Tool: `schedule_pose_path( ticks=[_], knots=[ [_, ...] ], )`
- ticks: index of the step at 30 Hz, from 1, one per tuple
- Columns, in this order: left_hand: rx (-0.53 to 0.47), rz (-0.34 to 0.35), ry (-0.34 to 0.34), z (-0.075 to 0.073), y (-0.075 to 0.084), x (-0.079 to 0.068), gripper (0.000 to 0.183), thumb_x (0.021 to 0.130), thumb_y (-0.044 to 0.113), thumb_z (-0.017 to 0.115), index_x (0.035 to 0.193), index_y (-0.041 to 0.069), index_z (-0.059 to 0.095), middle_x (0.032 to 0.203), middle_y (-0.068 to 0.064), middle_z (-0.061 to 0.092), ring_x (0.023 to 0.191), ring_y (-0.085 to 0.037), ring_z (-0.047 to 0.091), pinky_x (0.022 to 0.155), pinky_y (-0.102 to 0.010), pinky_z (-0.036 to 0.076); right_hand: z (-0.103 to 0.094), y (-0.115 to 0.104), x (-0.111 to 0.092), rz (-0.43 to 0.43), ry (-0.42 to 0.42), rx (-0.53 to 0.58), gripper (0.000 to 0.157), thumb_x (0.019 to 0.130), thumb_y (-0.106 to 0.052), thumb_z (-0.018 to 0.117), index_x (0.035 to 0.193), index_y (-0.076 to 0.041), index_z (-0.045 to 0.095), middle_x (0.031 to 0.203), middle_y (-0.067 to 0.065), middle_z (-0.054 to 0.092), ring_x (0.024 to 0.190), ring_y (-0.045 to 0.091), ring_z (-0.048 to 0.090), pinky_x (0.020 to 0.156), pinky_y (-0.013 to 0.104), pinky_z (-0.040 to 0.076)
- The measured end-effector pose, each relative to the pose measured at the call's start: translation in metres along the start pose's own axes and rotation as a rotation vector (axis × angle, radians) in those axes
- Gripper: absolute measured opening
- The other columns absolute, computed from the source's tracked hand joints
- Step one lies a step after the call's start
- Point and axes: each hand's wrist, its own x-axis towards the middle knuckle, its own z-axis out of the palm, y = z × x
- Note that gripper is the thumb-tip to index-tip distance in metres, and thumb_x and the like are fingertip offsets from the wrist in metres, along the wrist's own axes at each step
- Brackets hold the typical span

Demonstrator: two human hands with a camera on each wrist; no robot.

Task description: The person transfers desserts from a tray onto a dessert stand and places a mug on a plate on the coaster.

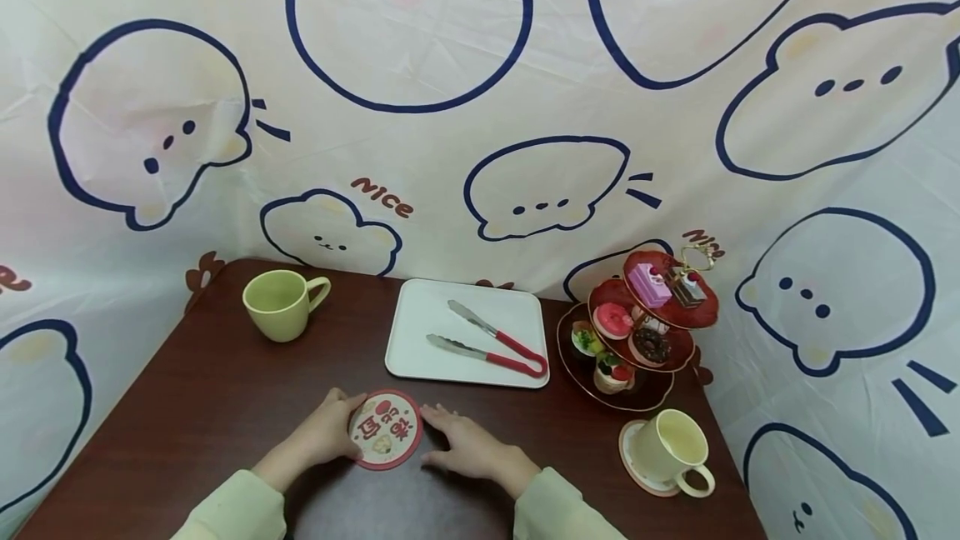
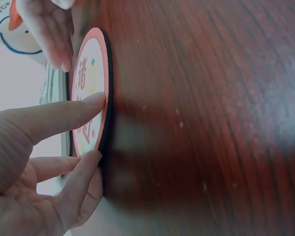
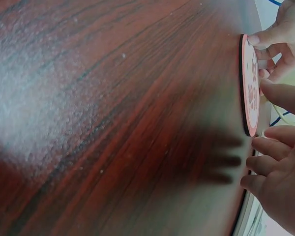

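Note:
A round red-rimmed coaster (image 1: 386, 430) with red characters lies on the dark wooden table. At its left edge my left hand (image 1: 330, 430) pinches it, the thumb (image 2: 95, 101) over its printed face and the other fingers at its rim. On the opposite side my right hand (image 1: 472, 445) is spread low over the table. Its fingertips are right at the coaster's right edge, and in the right wrist view the fingers (image 3: 265, 164) curve loosely beside the coaster (image 3: 250, 88).
Behind the hands, a white tray (image 1: 408, 357) bears red-handled tongs (image 1: 504, 357). A green mug (image 1: 277, 307) stands back left. To the right are a tiered stand (image 1: 652, 394) of toy cakes and a yellow mug (image 1: 670, 444) on another coaster (image 1: 630, 458). A printed cloth (image 1: 435, 148) hangs behind.

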Motion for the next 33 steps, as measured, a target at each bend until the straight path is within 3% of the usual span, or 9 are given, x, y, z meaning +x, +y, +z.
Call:
schedule_pose_path(
  ticks=[6, 12, 21, 26, 33],
  knots=[
    [-0.022, -0.001, -0.026, 0.006, 0.007, 0.0, 0.093, 0.053, -0.003, 0.097, 0.134, -0.019, 0.055, 0.104, -0.02, 0.05, 0.085, -0.025, 0.054, 0.079, -0.041, 0.054, 0.005, 0.01, 0.004, 0.019, -0.004, 0.022, 0.076, 0.098, -0.045, 0.067, 0.161, -0.014, 0.036, 0.164, 0.001, 0.035, 0.153, 0.022, 0.026, 0.121, 0.046, 0.029],
    [-0.024, 0.011, -0.059, 0.011, 0.014, 0.003, 0.094, 0.049, -0.006, 0.097, 0.134, -0.016, 0.057, 0.103, -0.017, 0.051, 0.086, -0.024, 0.054, 0.078, -0.04, 0.055, 0.018, 0.03, 0.01, -0.001, 0.043, 0.031, 0.077, 0.098, -0.048, 0.067, 0.16, -0.012, 0.037, 0.165, 0.003, 0.032, 0.154, 0.024, 0.022, 0.122, 0.05, 0.025],
    [0.012, 0.028, -0.071, 0.013, 0.023, 0.009, 0.086, 0.049, -0.012, 0.094, 0.129, -0.014, 0.063, 0.095, -0.013, 0.053, 0.081, -0.022, 0.051, 0.07, -0.037, 0.055, 0.001, 0.01, -0.002, 0.024, 0.029, 0.014, 0.067, 0.1, -0.04, 0.066, 0.154, -0.007, 0.046, 0.163, 0.006, 0.037, 0.152, 0.025, 0.027, 0.121, 0.049, 0.027],
    [-0.008, 0.038, -0.062, 0.016, 0.029, 0.008, 0.085, 0.048, -0.014, 0.093, 0.128, -0.013, 0.063, 0.095, -0.014, 0.052, 0.08, -0.023, 0.051, 0.067, -0.037, 0.054, -0.003, 0.003, -0.007, 0.016, 0.139, 0.033, 0.053, 0.098, -0.023, 0.071, 0.146, -0.006, 0.057, 0.154, 0.009, 0.049, 0.145, 0.023, 0.042, 0.116, 0.044, 0.038],
    [-0.02, 0.055, -0.081, 0.023, 0.039, 0.011, 0.085, 0.05, -0.012, 0.093, 0.129, -0.014, 0.063, 0.097, -0.014, 0.052, 0.079, -0.024, 0.051, 0.067, -0.039, 0.053, -0.008, 0.01, -0.01, 0.028, 0.278, 0.133, 0.04, 0.093, -0.007, 0.074, 0.133, -0.007, 0.069, 0.137, 0.011, 0.064, 0.124, 0.02, 0.061, 0.097, 0.033, 0.054]
  ],
)
